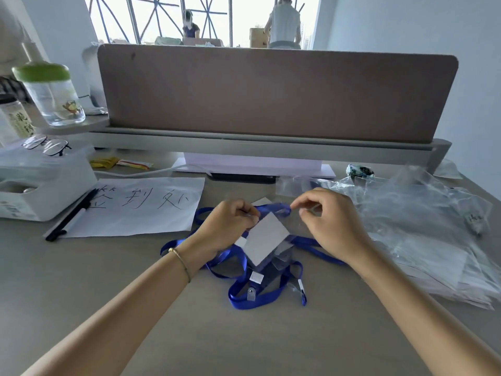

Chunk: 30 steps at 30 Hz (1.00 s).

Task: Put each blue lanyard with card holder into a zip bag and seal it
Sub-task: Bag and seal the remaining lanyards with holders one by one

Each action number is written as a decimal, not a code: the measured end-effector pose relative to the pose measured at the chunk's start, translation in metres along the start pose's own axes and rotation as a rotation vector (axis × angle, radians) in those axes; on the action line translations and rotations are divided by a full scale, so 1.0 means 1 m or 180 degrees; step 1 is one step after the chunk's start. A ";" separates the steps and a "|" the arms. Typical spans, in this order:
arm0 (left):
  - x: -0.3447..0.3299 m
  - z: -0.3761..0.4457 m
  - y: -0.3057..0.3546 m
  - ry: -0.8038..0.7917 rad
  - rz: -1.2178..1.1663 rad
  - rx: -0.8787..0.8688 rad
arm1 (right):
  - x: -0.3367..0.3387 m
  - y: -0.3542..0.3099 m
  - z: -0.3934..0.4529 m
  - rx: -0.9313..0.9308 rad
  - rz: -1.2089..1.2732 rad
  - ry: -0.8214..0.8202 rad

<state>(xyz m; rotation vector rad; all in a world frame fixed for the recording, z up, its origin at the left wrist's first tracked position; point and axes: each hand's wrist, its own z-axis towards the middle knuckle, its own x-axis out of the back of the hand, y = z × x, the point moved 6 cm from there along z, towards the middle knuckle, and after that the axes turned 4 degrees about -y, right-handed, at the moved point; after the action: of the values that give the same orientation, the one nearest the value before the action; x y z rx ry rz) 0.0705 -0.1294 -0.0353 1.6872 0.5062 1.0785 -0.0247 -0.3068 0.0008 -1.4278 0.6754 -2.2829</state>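
Several blue lanyards (260,299) with clear card holders lie tangled in a heap on the desk in front of me. A white card (267,241) in a clear holder tilts above the heap. My left hand (230,226) pinches the upper left corner of a clear zip bag that holds this card holder. My right hand (329,223) pinches the bag's top edge (282,210) on the right, where a blue strap shows through. Whether the zip is sealed cannot be told.
A pile of clear zip bags (423,226) lies at the right. At the left are a handwritten paper sheet (141,207), a black pen (73,215), a white box (40,185) with glasses, and a green-lidded jar (51,96). A brown divider panel (271,96) stands behind.
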 end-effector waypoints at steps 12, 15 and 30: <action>0.024 0.010 -0.015 0.0045 -0.2440 0.0532 | -0.046 -0.021 0.011 -0.0412 -0.0152 -0.0836; 0.021 0.010 -0.015 0.0077 -0.2961 0.0552 | -0.075 -0.036 0.008 -0.0521 0.0629 -0.1368; 0.012 0.007 0.001 -0.0775 -0.3117 -0.0123 | -0.075 -0.039 0.015 -0.0497 0.1515 -0.0564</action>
<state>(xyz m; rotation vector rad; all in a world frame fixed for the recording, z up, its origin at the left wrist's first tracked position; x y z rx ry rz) 0.0825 -0.1245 -0.0304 1.2449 0.9930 0.1652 0.0187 -0.2377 -0.0259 -1.3396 1.0278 -1.7499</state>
